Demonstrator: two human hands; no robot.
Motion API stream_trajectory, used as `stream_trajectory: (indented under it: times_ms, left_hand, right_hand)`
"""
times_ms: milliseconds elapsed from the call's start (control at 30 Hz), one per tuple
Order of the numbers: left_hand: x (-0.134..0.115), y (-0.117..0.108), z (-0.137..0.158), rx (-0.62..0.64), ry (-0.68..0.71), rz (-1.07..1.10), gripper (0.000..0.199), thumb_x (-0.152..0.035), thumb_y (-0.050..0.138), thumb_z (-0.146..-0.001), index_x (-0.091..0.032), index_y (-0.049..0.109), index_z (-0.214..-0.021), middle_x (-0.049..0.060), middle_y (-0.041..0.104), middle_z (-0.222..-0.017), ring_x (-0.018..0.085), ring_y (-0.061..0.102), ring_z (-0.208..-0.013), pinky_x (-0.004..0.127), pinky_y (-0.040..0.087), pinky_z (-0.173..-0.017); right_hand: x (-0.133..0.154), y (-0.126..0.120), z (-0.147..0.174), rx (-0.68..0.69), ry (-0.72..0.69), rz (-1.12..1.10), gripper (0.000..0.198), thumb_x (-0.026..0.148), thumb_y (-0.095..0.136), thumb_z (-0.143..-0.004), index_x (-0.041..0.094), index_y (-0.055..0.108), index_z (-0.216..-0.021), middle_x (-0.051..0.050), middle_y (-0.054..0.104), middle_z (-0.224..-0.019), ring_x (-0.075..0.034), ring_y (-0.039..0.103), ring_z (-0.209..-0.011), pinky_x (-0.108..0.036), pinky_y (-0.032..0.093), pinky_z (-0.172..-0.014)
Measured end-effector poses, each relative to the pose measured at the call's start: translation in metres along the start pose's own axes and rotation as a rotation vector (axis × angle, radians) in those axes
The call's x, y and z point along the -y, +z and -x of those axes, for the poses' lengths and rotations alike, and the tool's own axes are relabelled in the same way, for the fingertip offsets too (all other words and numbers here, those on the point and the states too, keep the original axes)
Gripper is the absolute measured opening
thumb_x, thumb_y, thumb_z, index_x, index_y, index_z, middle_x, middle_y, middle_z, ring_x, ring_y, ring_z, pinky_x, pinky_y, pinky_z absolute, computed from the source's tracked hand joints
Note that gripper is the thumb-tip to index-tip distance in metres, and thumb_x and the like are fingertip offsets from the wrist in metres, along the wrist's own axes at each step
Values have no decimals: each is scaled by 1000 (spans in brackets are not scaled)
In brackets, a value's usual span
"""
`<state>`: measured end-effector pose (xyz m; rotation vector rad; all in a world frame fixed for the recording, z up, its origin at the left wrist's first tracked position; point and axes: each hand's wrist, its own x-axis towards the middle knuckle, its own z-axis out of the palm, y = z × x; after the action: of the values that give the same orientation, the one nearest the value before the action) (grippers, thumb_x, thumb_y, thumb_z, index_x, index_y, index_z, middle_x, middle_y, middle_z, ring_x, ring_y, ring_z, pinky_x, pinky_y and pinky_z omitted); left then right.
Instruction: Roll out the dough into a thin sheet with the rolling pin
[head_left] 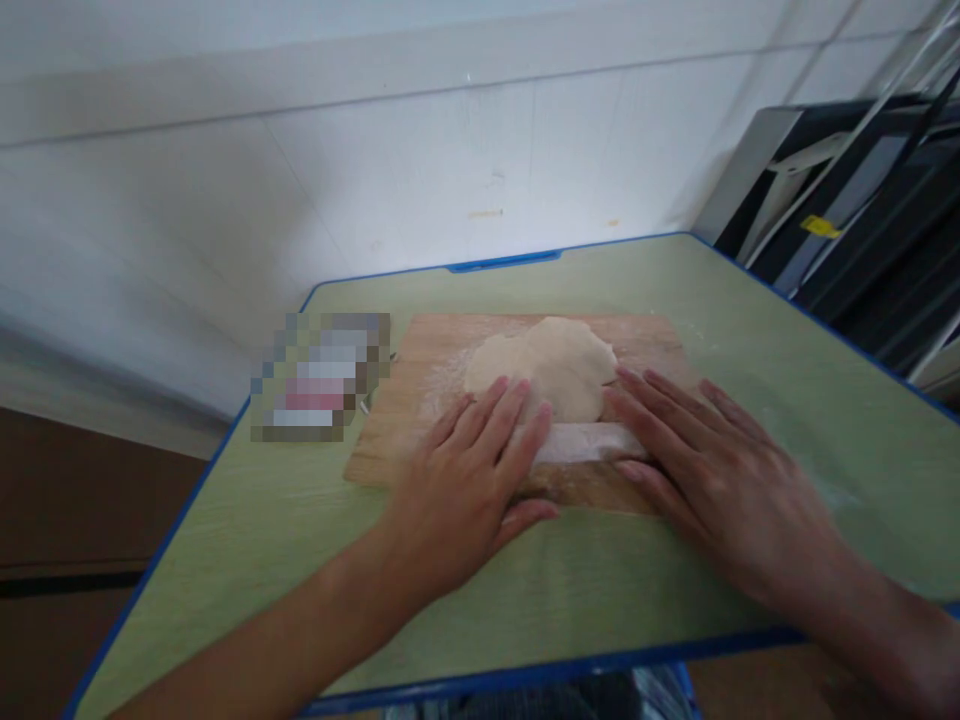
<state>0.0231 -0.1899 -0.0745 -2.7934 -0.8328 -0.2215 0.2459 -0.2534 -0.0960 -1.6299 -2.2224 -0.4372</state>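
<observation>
A pale, flattened sheet of dough [562, 362] with an uneven edge lies on a floured wooden board [397, 400]. Along the dough's near edge runs a flour-covered rolling pin [577, 443], its two ends hidden under my hands. My left hand [469, 475] rests on the pin's left part, fingers stretched forward and thumb apart. On the right part lies my right hand [720, 480], palm down, its fingers also extended and spread. Neither hand wraps its fingers around the pin.
The green table [285, 560] has a blue rim. Left of the board lies a blurred-out rectangular object [322, 378]. A white wall [450, 170] stands behind the table. Dark flat items [862, 210] lean at the right, close to the table edge.
</observation>
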Motion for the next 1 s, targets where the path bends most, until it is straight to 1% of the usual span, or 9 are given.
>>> stream_trajectory:
  times_ms: [167,267,333,400,467,567,767,900,1000]
  left_hand:
    - [20,-7,-31,132,-36,85,62,-55,29,-94,-14,38,-140,12,37,-147,26,28,-139,42,26,-112]
    - [37,-4,-60,137,-108,132,62,-54,24,-96,-11,39,-138,14,38,-146,25,29,-138,39,26,-111]
    - [48,2,-79,117,-115,182,58,-52,18,-97,-16,43,-136,9,49,-138,23,34,-136,38,29,-109]
    - [57,9,-97,132,-67,241,55,-48,12,-99,-22,45,-134,4,57,-130,20,45,-127,36,35,-103]
    - [63,15,-113,153,-110,302,61,-49,7,-98,-19,49,-129,6,59,-126,20,52,-120,34,38,-100]
    - [66,20,-128,190,-209,373,72,-55,2,-95,-15,54,-124,9,60,-125,22,54,-116,34,39,-98]
    - [64,23,-124,265,-188,341,69,-56,5,-95,-15,50,-129,12,56,-130,26,51,-121,40,37,-100]
    - [57,17,-105,269,-245,269,66,-55,10,-96,-13,36,-140,16,38,-146,32,30,-137,52,28,-107]
    - [50,11,-90,256,-307,244,69,-60,13,-94,-15,26,-145,13,27,-152,33,19,-141,55,19,-110]
  right_hand:
    - [0,0,-1,-28,-13,-1,50,44,35,-94,11,53,-126,-18,56,-131,-31,52,-120,-53,45,-96]
    - [-7,1,-6,5,13,-35,48,43,34,-94,12,54,-125,-16,58,-128,-31,56,-115,-51,49,-92]
    - [-12,1,-9,67,46,-95,47,43,33,-95,14,56,-125,-14,58,-129,-29,56,-116,-48,50,-91]
    - [-15,0,-11,119,63,-148,48,43,32,-95,14,57,-124,-14,57,-130,-27,54,-119,-47,49,-93]
    - [-16,-2,-11,123,54,-168,49,43,32,-95,13,56,-125,-14,56,-131,-27,52,-121,-47,48,-95]
    - [-12,-6,-10,82,11,-172,51,44,34,-94,11,54,-127,-14,56,-130,-27,53,-119,-47,50,-93]
    - [-9,-8,-6,17,-25,-145,50,44,33,-93,15,49,-131,-13,59,-127,-29,58,-112,-46,55,-86]
    - [-9,-6,-2,24,-42,-109,50,44,34,-93,19,43,-135,-13,62,-123,-30,63,-103,-45,59,-78]
    - [-7,-6,0,27,-53,-76,51,43,34,-93,20,40,-138,-12,65,-119,-29,67,-96,-43,60,-71]
